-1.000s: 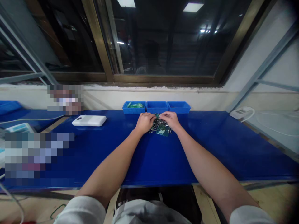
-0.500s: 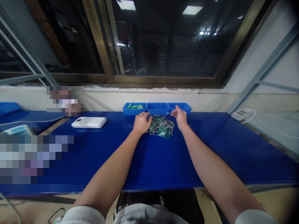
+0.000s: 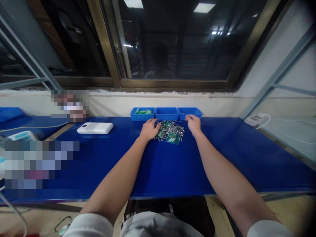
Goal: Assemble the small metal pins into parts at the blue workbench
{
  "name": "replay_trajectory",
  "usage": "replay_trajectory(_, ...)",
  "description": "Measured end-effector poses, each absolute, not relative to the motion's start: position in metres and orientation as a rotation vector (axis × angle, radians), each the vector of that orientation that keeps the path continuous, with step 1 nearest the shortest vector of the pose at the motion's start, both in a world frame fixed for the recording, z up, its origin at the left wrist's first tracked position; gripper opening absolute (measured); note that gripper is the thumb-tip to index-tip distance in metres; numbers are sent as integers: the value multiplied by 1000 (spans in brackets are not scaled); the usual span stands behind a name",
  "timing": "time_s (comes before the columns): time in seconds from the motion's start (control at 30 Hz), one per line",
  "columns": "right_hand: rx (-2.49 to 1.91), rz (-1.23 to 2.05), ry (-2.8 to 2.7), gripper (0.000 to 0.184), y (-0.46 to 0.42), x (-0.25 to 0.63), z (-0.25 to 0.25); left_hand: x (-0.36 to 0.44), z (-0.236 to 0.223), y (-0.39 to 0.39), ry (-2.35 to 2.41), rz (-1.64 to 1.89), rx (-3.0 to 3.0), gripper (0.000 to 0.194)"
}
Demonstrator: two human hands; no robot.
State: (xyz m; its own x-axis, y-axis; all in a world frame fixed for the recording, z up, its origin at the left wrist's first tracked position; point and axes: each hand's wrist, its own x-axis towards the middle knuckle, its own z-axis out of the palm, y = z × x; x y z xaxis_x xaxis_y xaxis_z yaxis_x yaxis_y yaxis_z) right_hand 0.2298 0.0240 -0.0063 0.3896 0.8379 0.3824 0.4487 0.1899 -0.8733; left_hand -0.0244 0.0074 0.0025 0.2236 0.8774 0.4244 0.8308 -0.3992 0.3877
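Note:
A heap of thin metal pieces like nails or screws point(image 3: 176, 127) lies on the blue table, with green packets point(image 3: 173, 139) among them. My left hand point(image 3: 148, 129) rests at the heap's left edge, thumb and fingers apart, holding nothing I can see. Right of the heap, my right hand point(image 3: 194, 124) has its fingers drawn together just in front of the right blue bin point(image 3: 197, 113). Whatever is between those fingertips, if anything, is too small to tell.
Beside the right bin stand a middle blue bin point(image 3: 166, 115) and a left one point(image 3: 133, 118) holding green packets point(image 3: 144, 112). A white power bank-like block point(image 3: 95, 128) lies to the left. A white power strip point(image 3: 256, 120) with a cable sits far right.
Both hands were together over the heap. My right hand moved right with a thin metal piece, towards the right bin; that piece no longer shows clearly. My left hand shifted slightly left and opened.

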Motion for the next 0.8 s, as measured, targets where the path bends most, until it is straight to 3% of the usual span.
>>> replay_trajectory(0.07, -1581, 256, -1441, 25, 23, 228, -10, -25, -1, 9, 1649, 860, 2375, 50)
replay_trajectory(0.23, -1783, 41, -1819, 38, 28, 220, -18, -24, -7, 12, 1626, 793, 2372, 55)
replay_trajectory(0.5, -1904, 139, -1699, 29, 33, 222, -19, -22, -3, 8, 1669, 788, 2349, 54)
replay_trajectory(0.8, -1653, 191, -1562, 17, 27, 218, -16, -16, 0, 5, 1565, 1035, 2455, 41)
